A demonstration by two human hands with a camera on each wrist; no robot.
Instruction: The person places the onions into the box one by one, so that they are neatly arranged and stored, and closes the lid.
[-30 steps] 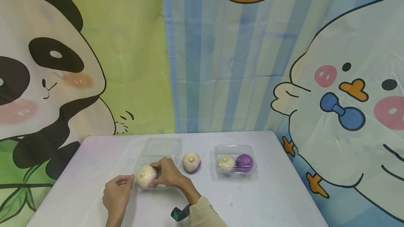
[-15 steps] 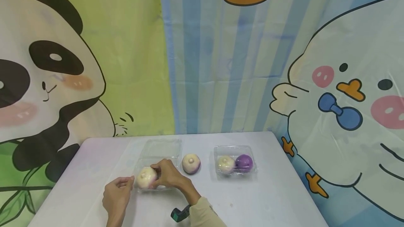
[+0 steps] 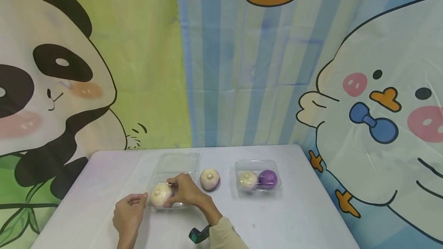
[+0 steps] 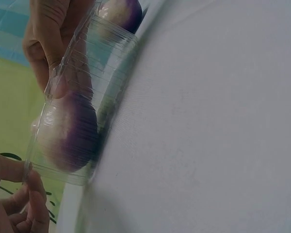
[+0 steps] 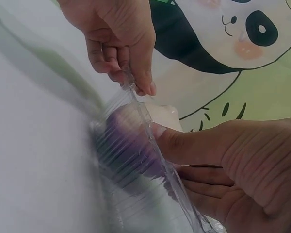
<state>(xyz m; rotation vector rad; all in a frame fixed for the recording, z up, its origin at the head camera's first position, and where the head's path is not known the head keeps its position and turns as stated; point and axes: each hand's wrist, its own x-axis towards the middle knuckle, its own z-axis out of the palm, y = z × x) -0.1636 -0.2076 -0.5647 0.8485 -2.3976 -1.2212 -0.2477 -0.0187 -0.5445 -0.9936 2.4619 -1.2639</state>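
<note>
A clear plastic clamshell box (image 3: pixel 178 163) lies on the table with its lid folded back. In its left end sits a white-and-purple turnip (image 3: pixel 160 195), held by my right hand (image 3: pixel 187 190). The left wrist view shows that turnip (image 4: pixel 70 133) through the ribbed plastic wall, with the right thumb and fingers around its side. My left hand (image 3: pixel 129 213) pinches the box's left rim between thumb and fingers, as also seen in the right wrist view, where the left hand (image 5: pixel 121 39) is above. Beside the box, a second turnip (image 3: pixel 209 180) stands on the table, untouched.
Further right on the white table (image 3: pixel 277 218) is a closed clear box (image 3: pixel 257 162) containing a pale turnip (image 3: pixel 248 180) and a purple one (image 3: pixel 268 178). Behind the table hangs a printed curtain (image 3: pixel 225 68) with cartoon animals.
</note>
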